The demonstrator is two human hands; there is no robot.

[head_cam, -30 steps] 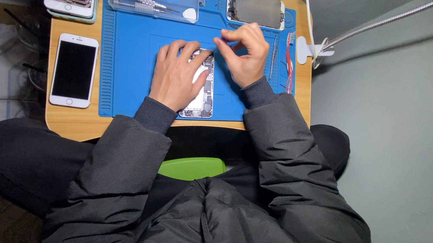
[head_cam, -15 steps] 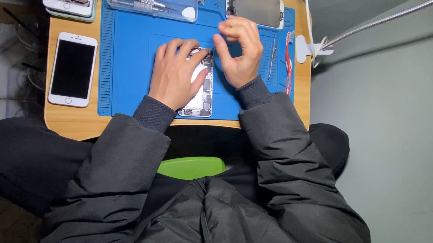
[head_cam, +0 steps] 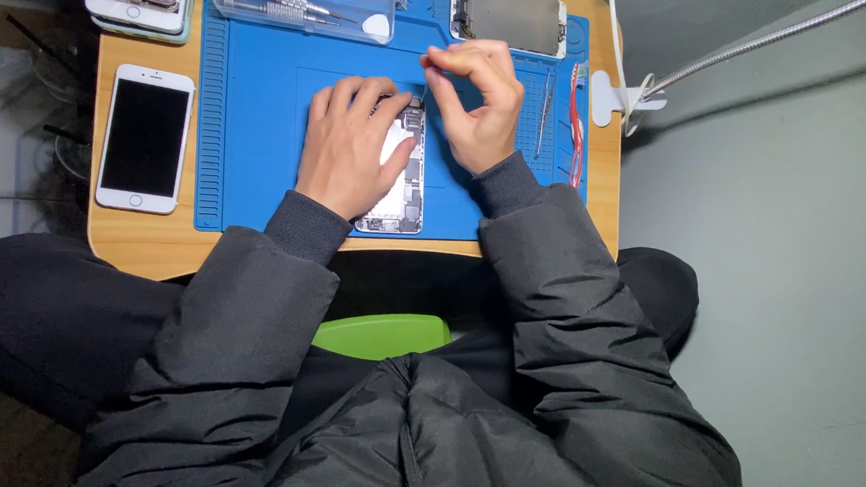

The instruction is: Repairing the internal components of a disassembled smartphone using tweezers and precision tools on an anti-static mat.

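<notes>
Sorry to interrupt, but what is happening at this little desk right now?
A person in a dark jacket sits at a small wooden table with a blue work mat. Their left hand lies flat on an opened phone, pinning it to the mat. Their right hand is raised just above the phone's top end, fingertips pinched together; what they pinch is too small to tell. A white phone lies screen-up left of the mat, and a detached screen panel lies at the mat's far edge.
</notes>
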